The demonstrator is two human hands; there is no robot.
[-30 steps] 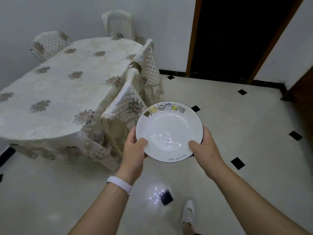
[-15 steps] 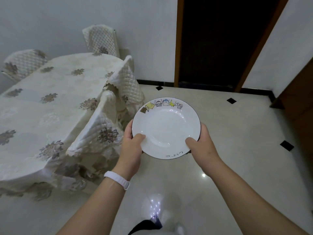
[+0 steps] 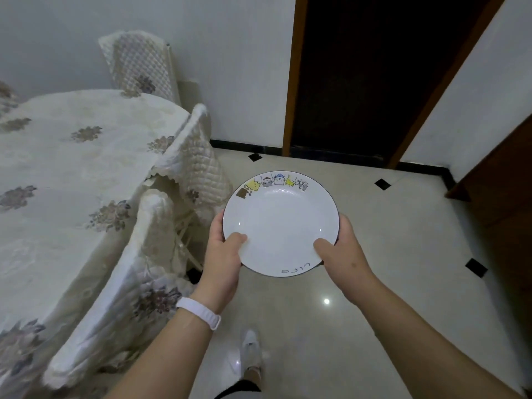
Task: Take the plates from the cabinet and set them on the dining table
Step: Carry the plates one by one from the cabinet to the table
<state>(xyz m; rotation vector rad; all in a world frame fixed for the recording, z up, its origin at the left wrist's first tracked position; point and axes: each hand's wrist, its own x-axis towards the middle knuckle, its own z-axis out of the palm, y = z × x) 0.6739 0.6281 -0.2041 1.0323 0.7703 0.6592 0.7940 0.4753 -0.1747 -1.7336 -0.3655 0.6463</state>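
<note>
I carry a white plate (image 3: 280,223) with a dark rim and small cartoon figures along its far edge, level and out in front of me above the floor. My left hand (image 3: 223,259) grips its left rim, thumb on top, fingers underneath. My right hand (image 3: 342,250) grips the right rim the same way. The dining table (image 3: 66,180), under a cream floral cloth, stands to my left, its top bare where visible. The cabinet is not in view.
Two chairs with quilted covers (image 3: 115,286) are pushed against the table's near side, close to my left arm. Another chair (image 3: 141,64) stands at the table's far end. A dark doorway (image 3: 371,76) lies ahead. Glossy tiled floor (image 3: 403,254) spreads to the right.
I have walked closer to the table, which now fills more of the left of the view. Both hands keep the same hold on the plate.
</note>
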